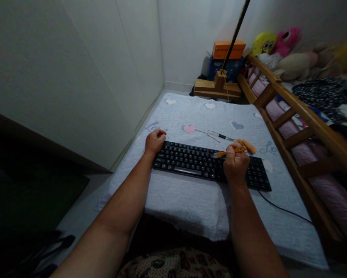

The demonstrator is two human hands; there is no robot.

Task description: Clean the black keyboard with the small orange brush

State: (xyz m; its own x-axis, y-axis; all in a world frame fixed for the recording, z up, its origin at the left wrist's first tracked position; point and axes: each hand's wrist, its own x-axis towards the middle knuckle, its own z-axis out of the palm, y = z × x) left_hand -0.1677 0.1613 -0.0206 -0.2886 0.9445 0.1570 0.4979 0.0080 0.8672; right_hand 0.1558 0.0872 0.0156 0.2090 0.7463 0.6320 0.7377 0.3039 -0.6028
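A black computer keyboard lies on the pale quilted cloth, its cable running off to the right. My left hand rests against its left end, fingers curled closed; whether anything is in them is hidden. Over the right part of the keys, my right hand is closed round a small brush with an orange handle. Its pale bristles touch or hover just over the keys; I cannot tell which. Behind the keyboard lie a thin wire tool with a black grip and a folded orange-tan cloth.
A wooden bed rail runs along the right side, with plush toys beyond it. At the back stand a wooden base with a pole and an orange box. A pale panel rises on the left.
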